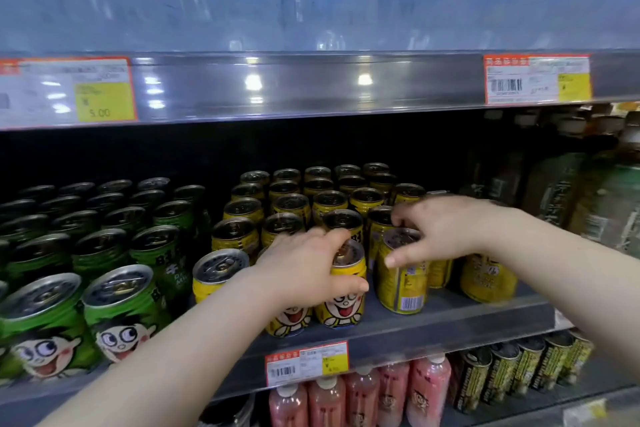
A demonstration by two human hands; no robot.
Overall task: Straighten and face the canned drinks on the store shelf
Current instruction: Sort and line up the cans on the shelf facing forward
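Yellow cartoon-face cans stand in rows on the middle shelf [450,322]. My left hand [304,267] grips the top of a front yellow can [343,305] whose face looks outward. My right hand [440,229] grips the top of a neighbouring yellow can [401,284] that shows its barcode side to the front. Another yellow can [211,274] stands at the front left of the group, partly hidden by my left forearm. One more yellow can [485,277] sits under my right wrist.
Green cartoon-face cans [121,308] fill the shelf's left part. Dark bottles [561,191] stand at the right. The shelf above, with price tags [536,78], hangs low over the cans. Pink bottles [360,395] and black-yellow cans [512,371] sit below.
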